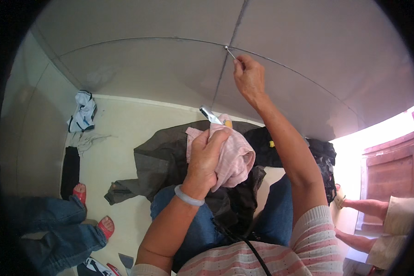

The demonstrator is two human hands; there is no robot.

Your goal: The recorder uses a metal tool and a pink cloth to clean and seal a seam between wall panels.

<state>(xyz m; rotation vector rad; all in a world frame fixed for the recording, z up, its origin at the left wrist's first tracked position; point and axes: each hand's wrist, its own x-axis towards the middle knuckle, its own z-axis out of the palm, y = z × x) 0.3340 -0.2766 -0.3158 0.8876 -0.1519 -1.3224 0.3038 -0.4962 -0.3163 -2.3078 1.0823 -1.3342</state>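
My left hand [204, 156], with a pale bracelet on its wrist, is closed round a bunched pink checked cloth [237, 161]. Out of the cloth's top sticks a shiny silver and white piece [208, 113] whose kind I cannot make out. Up at the wall, my right hand [249, 79] pinches a thin metal rod [232, 55]. Its small bright tip is at the crossing of two wall joints; whether it touches is unclear. Below my hands, a dark grey-green garment [154, 152] and a black garment [260, 147] spread over the floor and my lap.
The grey panelled wall [147, 64] rises in front. At the left lie a white and dark garment [83, 112] and a black cloth [70, 165]. One person in jeans and red sandals [106, 227] is at left; another's legs [365, 209] are at right, near a reddish door [388, 170].
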